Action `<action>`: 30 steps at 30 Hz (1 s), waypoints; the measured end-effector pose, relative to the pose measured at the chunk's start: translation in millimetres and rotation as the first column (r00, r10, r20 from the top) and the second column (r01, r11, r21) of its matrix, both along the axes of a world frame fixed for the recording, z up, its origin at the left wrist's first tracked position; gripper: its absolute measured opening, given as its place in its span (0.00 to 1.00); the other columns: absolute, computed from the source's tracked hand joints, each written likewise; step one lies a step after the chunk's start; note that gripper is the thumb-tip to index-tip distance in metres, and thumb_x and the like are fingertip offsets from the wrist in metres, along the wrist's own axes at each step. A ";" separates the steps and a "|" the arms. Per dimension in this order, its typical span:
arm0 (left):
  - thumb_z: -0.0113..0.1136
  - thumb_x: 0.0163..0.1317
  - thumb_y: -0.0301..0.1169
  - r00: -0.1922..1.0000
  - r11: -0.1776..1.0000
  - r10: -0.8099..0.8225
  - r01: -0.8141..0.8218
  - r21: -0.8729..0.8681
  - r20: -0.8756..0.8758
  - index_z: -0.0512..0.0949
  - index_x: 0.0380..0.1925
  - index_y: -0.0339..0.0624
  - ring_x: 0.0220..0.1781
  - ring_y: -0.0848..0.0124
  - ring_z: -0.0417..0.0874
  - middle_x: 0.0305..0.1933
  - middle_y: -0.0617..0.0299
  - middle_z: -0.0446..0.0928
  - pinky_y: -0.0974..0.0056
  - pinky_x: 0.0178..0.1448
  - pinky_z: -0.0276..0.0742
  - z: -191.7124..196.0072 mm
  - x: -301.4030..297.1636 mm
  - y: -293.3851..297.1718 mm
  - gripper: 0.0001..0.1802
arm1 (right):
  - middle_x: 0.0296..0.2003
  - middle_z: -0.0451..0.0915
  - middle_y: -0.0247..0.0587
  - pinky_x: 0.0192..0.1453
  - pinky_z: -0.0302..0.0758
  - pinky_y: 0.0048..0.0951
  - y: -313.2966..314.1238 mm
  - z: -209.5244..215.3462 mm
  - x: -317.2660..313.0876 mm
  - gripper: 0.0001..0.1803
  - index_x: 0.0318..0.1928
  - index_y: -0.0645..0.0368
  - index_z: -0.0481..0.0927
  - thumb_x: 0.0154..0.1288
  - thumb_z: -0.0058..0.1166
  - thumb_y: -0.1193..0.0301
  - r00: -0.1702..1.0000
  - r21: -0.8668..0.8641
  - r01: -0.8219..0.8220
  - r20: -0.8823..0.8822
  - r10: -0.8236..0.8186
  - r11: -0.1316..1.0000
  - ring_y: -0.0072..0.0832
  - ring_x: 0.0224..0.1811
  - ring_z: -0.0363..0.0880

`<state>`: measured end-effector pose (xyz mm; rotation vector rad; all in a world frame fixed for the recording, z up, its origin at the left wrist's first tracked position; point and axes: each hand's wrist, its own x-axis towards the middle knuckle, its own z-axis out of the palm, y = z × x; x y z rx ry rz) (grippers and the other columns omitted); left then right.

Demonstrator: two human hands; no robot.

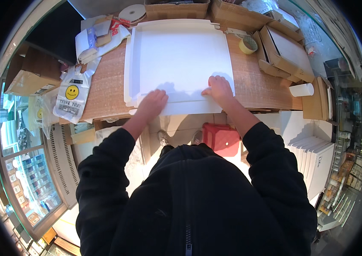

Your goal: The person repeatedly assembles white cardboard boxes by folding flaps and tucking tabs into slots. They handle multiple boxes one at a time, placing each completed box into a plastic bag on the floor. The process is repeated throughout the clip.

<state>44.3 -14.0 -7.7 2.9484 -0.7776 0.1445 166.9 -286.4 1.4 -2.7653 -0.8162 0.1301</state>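
A large white flat cardboard box blank (181, 55) with creased edges and small corner tabs lies on the wooden table. Its near flap (189, 107) reaches out over the table's front edge. At the left of this flap, my left hand (152, 104) has its fingers curled and pressed on the crease. My right hand (218, 89) is closed on the right part of the same crease, thumb pointing left and fingers bent over the cardboard. The undersides of both hands' fingers are hidden.
On the left of the table (108, 91) lie a plastic bag with a smiley (72, 91) and some packets. A tape roll (248, 45), brown cartons (287, 51) and a white cylinder (301, 90) stand right. Below are a red stool (221, 140) and white panels (317, 158).
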 end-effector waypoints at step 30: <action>0.57 0.62 0.43 0.758 0.778 0.626 -0.623 0.082 -0.185 0.75 0.37 0.42 0.47 0.56 0.76 0.37 0.54 0.76 0.56 0.52 0.73 6.7 33.8 13.0 0.15 | 0.34 0.80 0.50 0.49 0.74 0.41 18.6 4.4 18.1 0.13 0.40 0.61 0.75 0.60 0.56 0.66 0.964 -0.113 -0.133 -0.246 0.102 0.985 0.48 0.43 0.78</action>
